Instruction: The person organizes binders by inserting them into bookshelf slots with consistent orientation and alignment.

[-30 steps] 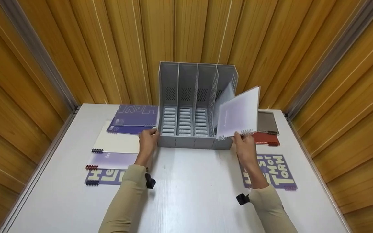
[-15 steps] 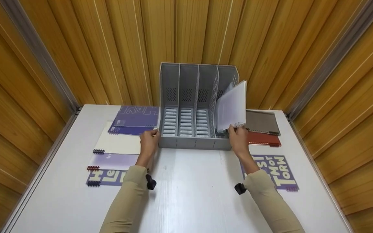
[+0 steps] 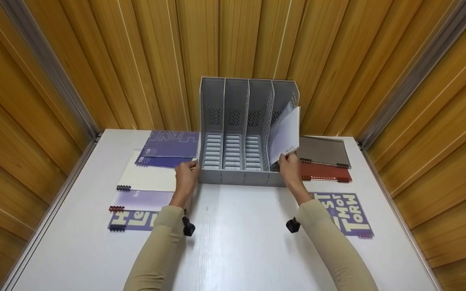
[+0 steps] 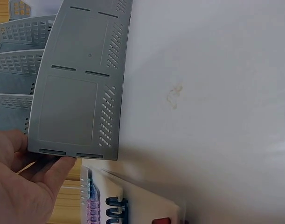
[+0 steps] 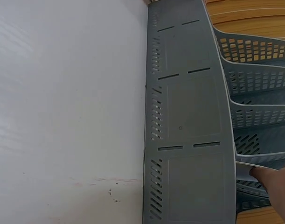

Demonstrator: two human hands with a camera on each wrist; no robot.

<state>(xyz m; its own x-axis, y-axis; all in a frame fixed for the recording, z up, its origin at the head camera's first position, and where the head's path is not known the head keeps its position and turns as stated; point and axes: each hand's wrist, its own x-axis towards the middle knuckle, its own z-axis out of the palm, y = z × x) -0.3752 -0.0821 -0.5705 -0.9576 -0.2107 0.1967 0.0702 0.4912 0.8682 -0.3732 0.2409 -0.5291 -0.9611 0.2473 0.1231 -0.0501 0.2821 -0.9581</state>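
Note:
A grey file organizer with several upright compartments stands at the back middle of the table. My right hand pinches the lower spiral-bound edge of a pale purple notebook, which tilts into the rightmost compartment against a translucent cover. In the right wrist view, the notebook's edge lies just behind the organizer's front wall. My left hand holds the organizer's front left corner; in the left wrist view its fingers curl around the end of the front wall.
On the left lie overlapping spiral notebooks: purple, cream, lilac and one with big letters. To the right are a grey-brown notebook, a red one and another lettered one. Wood-look panels surround the table.
My right hand has moved left and slightly up, bringing the pale purple notebook from outside the organizer's right side into the rightmost compartment. My left hand stays at the corner.

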